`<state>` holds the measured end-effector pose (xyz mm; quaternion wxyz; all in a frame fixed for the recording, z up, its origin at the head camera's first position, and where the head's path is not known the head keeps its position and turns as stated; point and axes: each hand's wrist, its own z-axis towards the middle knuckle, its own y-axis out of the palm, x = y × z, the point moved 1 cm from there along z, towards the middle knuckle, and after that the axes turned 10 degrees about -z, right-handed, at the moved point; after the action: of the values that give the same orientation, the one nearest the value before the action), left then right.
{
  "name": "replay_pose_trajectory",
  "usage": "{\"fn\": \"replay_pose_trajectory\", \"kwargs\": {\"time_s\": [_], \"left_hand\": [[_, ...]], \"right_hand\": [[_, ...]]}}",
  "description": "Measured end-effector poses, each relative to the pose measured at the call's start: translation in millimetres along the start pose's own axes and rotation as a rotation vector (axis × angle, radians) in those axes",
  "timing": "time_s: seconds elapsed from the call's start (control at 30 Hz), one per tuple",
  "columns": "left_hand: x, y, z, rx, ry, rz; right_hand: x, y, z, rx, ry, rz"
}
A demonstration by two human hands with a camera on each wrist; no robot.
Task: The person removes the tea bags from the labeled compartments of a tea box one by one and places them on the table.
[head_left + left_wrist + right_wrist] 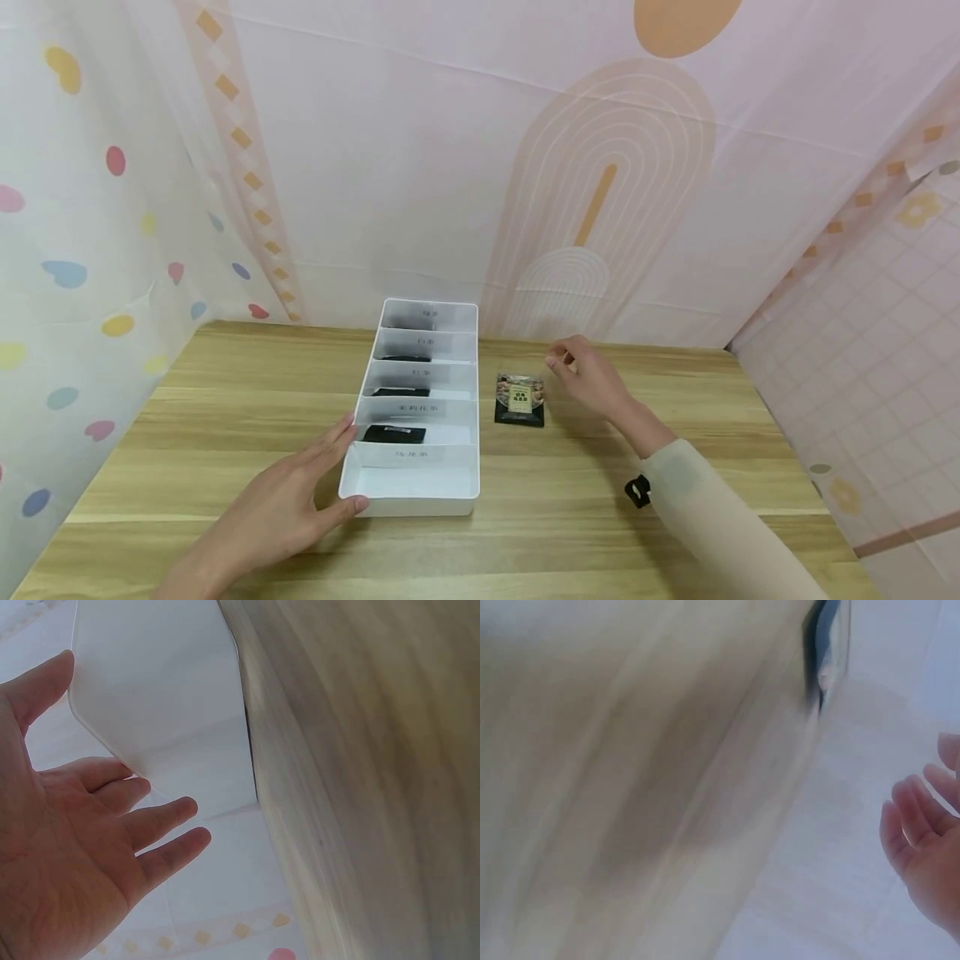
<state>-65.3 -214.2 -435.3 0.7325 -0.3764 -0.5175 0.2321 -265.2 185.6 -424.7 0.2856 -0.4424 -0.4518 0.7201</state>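
A long white divided box (pixel 409 505) stands on the table, with printed labels on its dividers. Dark flat packets (pixel 393 434) lie in several of its compartments; the nearest compartment shows only its white floor. My left hand (pixel 288 500) touches the box's left side and near corner, thumb and fingers spread, as the left wrist view also shows beside the white wall (pixel 161 697). To the right of the box lies a black tea sachet (pixel 519 402) with a picture and yellow label. My right hand (pixel 588 379) hovers just right of it, fingers loosely bent and holding nothing.
The wood-grain table (pixel 555 533) meets a patterned cloth backdrop (pixel 420 167) behind the box, with more cloth on both sides. A small black item (pixel 638 492) shows at the right sleeve (pixel 697 492).
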Motion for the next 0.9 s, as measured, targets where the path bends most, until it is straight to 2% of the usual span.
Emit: {"fn": "replay_pose_trajectory", "kwargs": {"time_s": [0.43,0.67,0.9], "left_hand": [[-0.8,0.3,-0.2,-0.003,-0.005,0.000],[-0.3,0.9,-0.4,0.003,-0.008,0.000],[-0.2,0.2,0.1,0.000,-0.013,-0.010]], "right_hand": [[-18,-16,-18.8,0.102,-0.159,-0.112],[-32,-18,-26.4,0.148,-0.246,-0.179],[-47,-18,-29.5,0.176,-0.324,-0.202]]}}
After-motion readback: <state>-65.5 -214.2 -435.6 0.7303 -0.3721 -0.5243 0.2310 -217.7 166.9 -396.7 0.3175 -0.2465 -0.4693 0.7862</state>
